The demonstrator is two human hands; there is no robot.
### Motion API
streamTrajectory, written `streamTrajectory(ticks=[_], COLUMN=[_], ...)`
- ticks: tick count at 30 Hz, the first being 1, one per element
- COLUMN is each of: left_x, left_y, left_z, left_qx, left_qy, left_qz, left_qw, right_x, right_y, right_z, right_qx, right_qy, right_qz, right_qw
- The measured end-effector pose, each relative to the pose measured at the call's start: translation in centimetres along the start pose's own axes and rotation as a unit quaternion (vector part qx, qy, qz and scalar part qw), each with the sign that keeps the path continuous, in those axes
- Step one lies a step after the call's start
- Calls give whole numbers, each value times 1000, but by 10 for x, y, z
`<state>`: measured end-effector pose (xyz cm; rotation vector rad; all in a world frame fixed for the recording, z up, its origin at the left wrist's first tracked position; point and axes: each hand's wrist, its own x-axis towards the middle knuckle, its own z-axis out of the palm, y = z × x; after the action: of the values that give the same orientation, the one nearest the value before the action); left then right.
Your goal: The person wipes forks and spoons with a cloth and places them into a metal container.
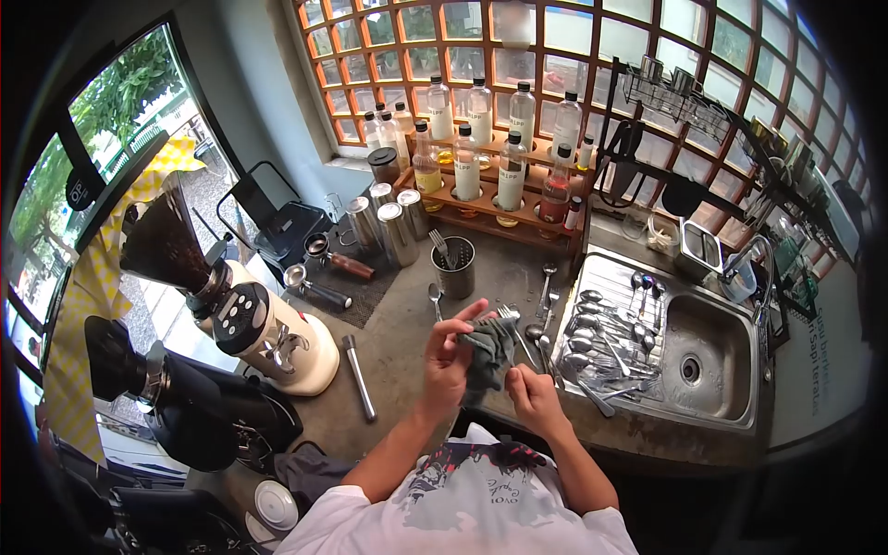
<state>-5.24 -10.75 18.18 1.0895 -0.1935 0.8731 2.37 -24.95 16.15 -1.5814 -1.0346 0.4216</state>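
Item: grey-green cloth (pixel 487 354), raised over the counter (pixel 398 375), between both hands; likely light, soft, best pinched by a bunched fold.
Left hand (pixel 446 370): fingers partly spread, cloth gathered against them.
Right hand (pixel 538 401): fingers curled closed beside the cloth; what they grip, I cannot tell.
Nearby: perforated metal holder (pixel 454 283), upright; loose spoons (pixel 581 344), probably slippery, crowding the right side.

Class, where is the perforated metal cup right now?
In the head view, near the centre: the perforated metal cup stands on the counter just beyond the left hand, in front of the wooden bottle rack, holding cutlery.
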Motion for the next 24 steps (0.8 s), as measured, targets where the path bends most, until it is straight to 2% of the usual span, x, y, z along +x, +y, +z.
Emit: streamTrajectory(ticks=[2, 5, 6, 8, 9, 12, 13, 14, 15, 16, 20, 24], left_x=[3, 3, 3, 3, 2, -1, -1, -2, -2, -3, -5, -3], left_y=[4, 14, 13, 9, 7, 7, 6, 6, 6, 6, 7, 7], left_z=[-1, 4, 1, -7, -10, -14, -15, -16, -16, -17, -15, -17], left_qx=[44, 42, 43, 132, 177, 178, 178, 179, 170, 161, 147, 161], left_qy=[-3, 40, 40, 55, 62, 80, 89, 89, 91, 94, 103, 104], left_qz=[34, -66, -65, -75, -80, -85, -88, -86, -84, -83, -90, -83], left_qw=[998, 996, 996, 987, 979, 977, 976, 976, 978, 979, 980, 978], right_x=[1, 4, 7, 14, 19, 27, 24, 20, 17, 16, 30, 34], right_y=[-5, -10, -8, -6, -14, -52, -55, -55, -54, -55, -70, -67], right_z=[-2, -5, -5, -8, -11, -27, -33, -43, -52, -57, -53, -50], right_qx=[-7, -20, -69, -165, -164, -83, -83, 115, 307, 484, 493, 499], right_qy=[-15, -43, -31, -6, -6, 137, 137, 43, -53, -147, -198, -207], right_qz=[4, 14, -30, -116, -117, -183, -184, -237, -279, -305, -353, -342], right_qw=[1000, 999, 997, 979, 979, 970, 970, 964, 908, 807, 770, 769])
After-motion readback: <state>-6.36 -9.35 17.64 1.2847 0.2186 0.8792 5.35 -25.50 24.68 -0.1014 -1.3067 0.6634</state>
